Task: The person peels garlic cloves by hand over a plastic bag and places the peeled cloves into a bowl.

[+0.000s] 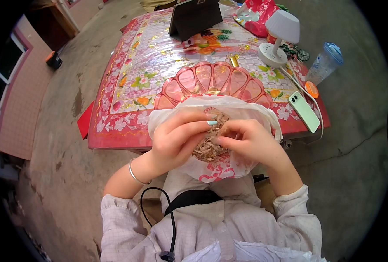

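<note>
A white plastic bag [222,171] with red printing lies open on my lap against the table edge. Inside it is a heap of dry, brownish shreds or husks [207,150]. Above the heap, my left hand [178,133] has its fingers bent together, with a pale blue nail showing. Opposite it, my right hand [245,136] pinches thumb against forefinger close to the left fingertips. Whatever small piece is between the fingers is too hidden to name. Just beyond the bag, a translucent pink scalloped dish [209,75] sits on the table, its near part covered by the bag.
The table [135,94] has a patterned red-and-white cover. On it are a black tablet case [196,19], a white lamp [282,28], a pale green phone [304,111], a lidded cup [326,63] and a red bag [257,17]. A white cable [303,87] runs along the right side.
</note>
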Action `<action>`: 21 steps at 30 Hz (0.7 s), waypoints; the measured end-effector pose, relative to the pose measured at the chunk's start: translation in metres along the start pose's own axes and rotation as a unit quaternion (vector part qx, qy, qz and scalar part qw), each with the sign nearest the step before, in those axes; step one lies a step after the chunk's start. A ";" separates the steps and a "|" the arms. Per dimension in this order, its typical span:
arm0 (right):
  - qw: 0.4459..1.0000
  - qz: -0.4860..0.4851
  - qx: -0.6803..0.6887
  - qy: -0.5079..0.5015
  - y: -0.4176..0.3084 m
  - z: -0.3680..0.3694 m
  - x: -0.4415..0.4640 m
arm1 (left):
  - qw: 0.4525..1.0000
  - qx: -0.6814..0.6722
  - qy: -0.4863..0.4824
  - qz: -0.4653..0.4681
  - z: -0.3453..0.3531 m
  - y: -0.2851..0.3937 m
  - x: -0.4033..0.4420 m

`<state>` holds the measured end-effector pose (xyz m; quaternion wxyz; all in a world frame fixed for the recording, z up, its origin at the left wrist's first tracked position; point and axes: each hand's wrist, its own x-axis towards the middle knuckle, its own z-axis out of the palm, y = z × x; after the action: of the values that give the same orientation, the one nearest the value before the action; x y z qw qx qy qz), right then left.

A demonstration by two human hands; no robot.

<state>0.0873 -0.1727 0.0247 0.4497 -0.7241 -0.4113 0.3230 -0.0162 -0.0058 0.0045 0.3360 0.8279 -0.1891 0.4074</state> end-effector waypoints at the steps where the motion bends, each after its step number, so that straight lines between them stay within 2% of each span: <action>1: 1.000 0.000 0.000 0.000 0.002 -0.001 0.000 | 1.000 0.000 0.000 0.000 0.000 -0.001 0.000; 3: 0.994 -0.019 0.106 -0.019 0.007 -0.003 0.001 | 0.998 0.033 -0.026 0.048 0.000 -0.003 0.001; 4: 0.994 -0.018 0.106 -0.020 0.006 -0.003 0.001 | 0.998 0.033 -0.026 0.047 0.001 -0.003 0.000; 6: 0.973 -0.001 0.226 -0.049 0.000 -0.004 0.002 | 0.996 0.066 -0.010 0.059 0.002 -0.003 -0.001; 7: 0.973 -0.001 0.227 -0.048 0.002 -0.003 0.002 | 0.996 0.066 -0.010 0.059 0.002 -0.003 -0.001; 9: 0.977 -0.037 0.197 -0.067 0.007 -0.002 0.005 | 0.977 0.149 -0.032 0.151 0.001 -0.004 -0.002; 10: 0.977 -0.037 0.198 -0.067 0.009 -0.002 0.006 | 0.977 0.149 -0.032 0.151 0.000 -0.003 0.000; 12: 0.989 -0.070 0.111 -0.063 0.013 -0.003 0.007 | 0.957 0.162 -0.044 0.235 -0.003 0.000 0.005; 15: 0.993 -0.082 0.049 -0.072 0.012 -0.006 0.006 | 0.943 0.170 -0.026 0.285 0.001 -0.005 -0.002; 19: 0.991 -0.080 0.074 -0.080 0.004 -0.006 0.001 | 0.951 0.162 -0.040 0.261 -0.003 -0.002 -0.003; 21: 0.979 -0.040 0.176 -0.099 0.003 -0.005 0.001 | 0.969 0.129 -0.047 0.206 -0.004 -0.003 -0.005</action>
<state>0.0931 -0.1751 0.0236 0.5401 -0.5808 -0.4191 0.4419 -0.0196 -0.0003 0.0016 0.1264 0.8255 -0.3170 0.4496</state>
